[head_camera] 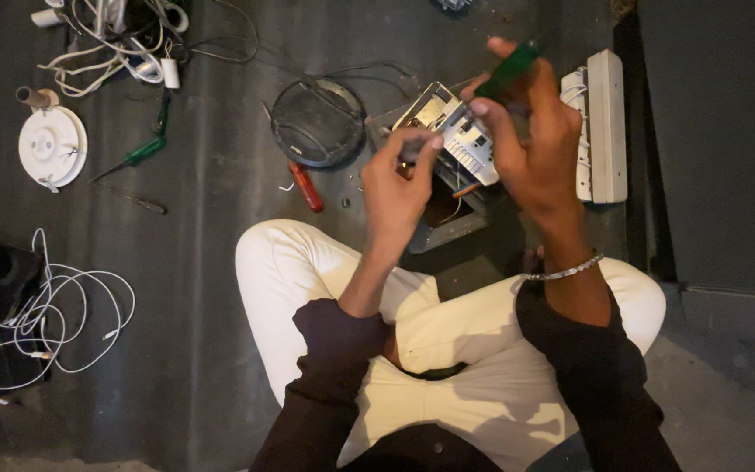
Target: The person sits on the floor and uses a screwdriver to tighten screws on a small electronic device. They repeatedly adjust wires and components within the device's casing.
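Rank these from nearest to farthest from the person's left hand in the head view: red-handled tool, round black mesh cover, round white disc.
1. Red-handled tool: on the floor just left of the left hand.
2. Round black mesh cover: up and left, slightly farther.
3. Round white disc: far left edge.

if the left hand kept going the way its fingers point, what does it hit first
The left hand points up and slightly right, its fingers already at the small circuit board that the right hand also holds. So the board comes first, though depth is hard to judge.
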